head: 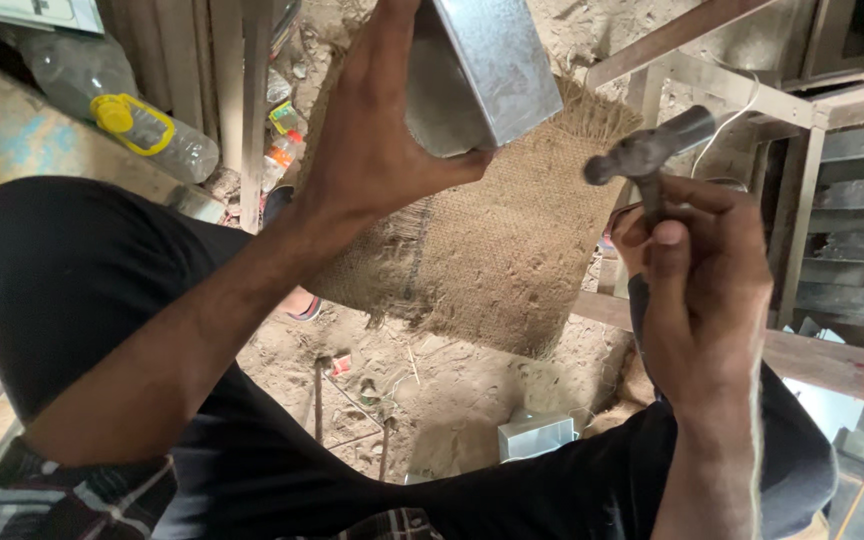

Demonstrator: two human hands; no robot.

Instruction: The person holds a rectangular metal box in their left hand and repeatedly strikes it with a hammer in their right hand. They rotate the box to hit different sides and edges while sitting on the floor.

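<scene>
My left hand [377, 130] grips a shiny sheet-metal box [482, 70] from the side, with the thumb under its lower edge, and holds it up at the top centre of the head view. My right hand [702, 270] is closed round the handle of a dark steel hammer [647, 150], whose head sits just right of the box, a small gap apart. Both hands hover above a piece of brown burlap sacking [497, 260] spread on the sandy ground.
A second small metal box [537, 435] lies on the sand near my knees. A clear plastic bottle with a yellow ring [137, 125] lies at the upper left beside wooden planks. Metal frames and shelving [832, 200] stand on the right.
</scene>
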